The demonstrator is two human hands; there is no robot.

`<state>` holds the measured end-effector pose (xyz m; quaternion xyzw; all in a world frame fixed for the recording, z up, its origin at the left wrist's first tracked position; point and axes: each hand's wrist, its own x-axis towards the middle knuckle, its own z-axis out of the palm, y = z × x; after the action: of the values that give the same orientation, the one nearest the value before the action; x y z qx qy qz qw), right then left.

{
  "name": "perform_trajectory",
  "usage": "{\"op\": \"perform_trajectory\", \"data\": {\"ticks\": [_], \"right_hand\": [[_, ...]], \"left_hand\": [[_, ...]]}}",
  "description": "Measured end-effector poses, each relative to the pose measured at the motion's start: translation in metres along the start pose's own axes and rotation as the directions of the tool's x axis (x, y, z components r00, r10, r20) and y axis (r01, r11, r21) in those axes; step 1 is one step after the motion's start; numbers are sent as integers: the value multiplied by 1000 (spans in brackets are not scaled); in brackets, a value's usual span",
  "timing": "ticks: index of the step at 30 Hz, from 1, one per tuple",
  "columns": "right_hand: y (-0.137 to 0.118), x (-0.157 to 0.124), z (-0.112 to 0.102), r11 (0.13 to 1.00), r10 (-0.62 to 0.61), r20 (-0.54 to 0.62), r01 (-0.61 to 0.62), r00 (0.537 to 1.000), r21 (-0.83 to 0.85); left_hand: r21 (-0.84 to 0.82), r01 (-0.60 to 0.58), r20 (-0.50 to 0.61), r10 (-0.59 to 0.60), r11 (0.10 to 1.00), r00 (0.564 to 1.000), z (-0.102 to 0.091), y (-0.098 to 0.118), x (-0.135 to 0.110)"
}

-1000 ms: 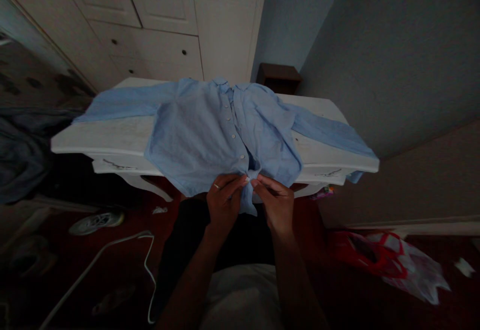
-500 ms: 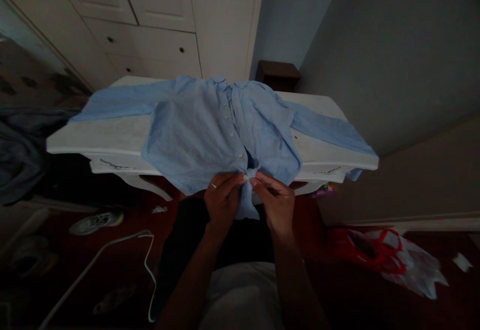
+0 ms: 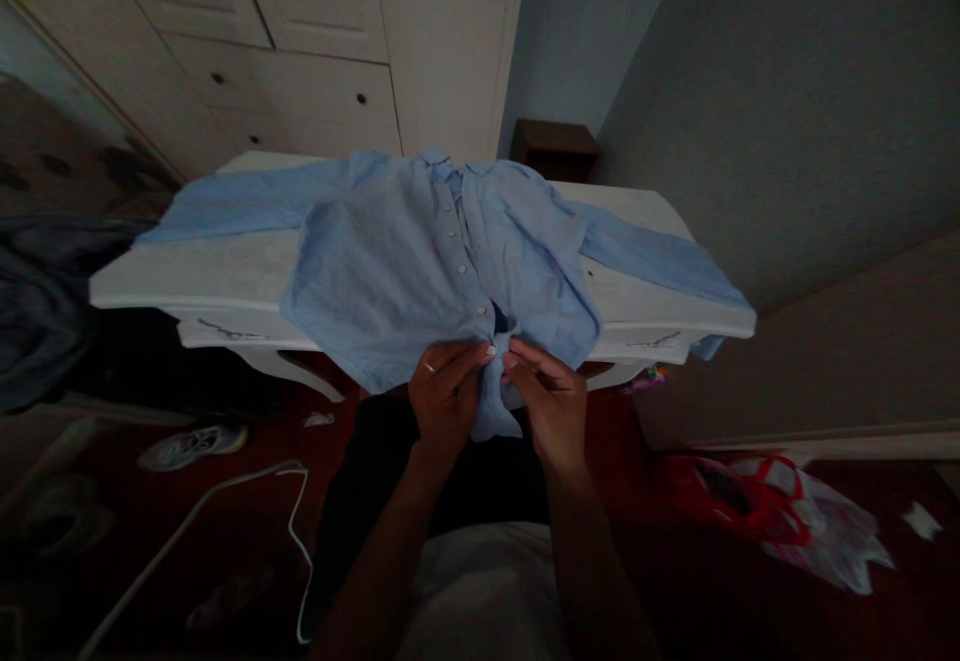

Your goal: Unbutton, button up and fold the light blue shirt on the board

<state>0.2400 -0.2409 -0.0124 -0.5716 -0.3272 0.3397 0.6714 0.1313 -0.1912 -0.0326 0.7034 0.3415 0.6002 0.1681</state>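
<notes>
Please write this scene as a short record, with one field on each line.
Garment: light-blue shirt, on a white table, sleeves spread to both sides
Left hand: pinching the shirt's lower front beside a white button
Right hand: fingertips on the shirt's front, close to the left hand
Beyond table: white cabinet, brown box
Floor: sneaker, red-and-white bag

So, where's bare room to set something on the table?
Tabletop shows bare at left, between blue shirt, sleeve and front edge; a smaller patch at right is bordered likewise. The middle is crowded: shirt fabric, with left hand and right hand at its lower front.
</notes>
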Motion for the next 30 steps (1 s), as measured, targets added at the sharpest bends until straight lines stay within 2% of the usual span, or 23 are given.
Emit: {"op": "perform_trajectory", "data": {"ticks": [7,12,16,25,30], "right_hand": [[-3,-1,6,995,-101,150,98,984,26],[-1,1,6,948,-264,136,283,955,-145],[-4,1,8,893,-361,183,396,914,-215],[-8,7,21,850,-435,209,476,876,-227],[-9,9,21,863,-417,240,465,877,-197]], "left_hand": [[-137,150,-38,-156,979,987,6,-4,-1],[-283,258,-16,-274,924,962,6,-7,-2],[-413,377,11,-410,829,912,6,-9,-1],[-538,592,120,-640,600,759,2,-12,0],[-537,621,160,-654,571,739,-2,-9,3]]}}
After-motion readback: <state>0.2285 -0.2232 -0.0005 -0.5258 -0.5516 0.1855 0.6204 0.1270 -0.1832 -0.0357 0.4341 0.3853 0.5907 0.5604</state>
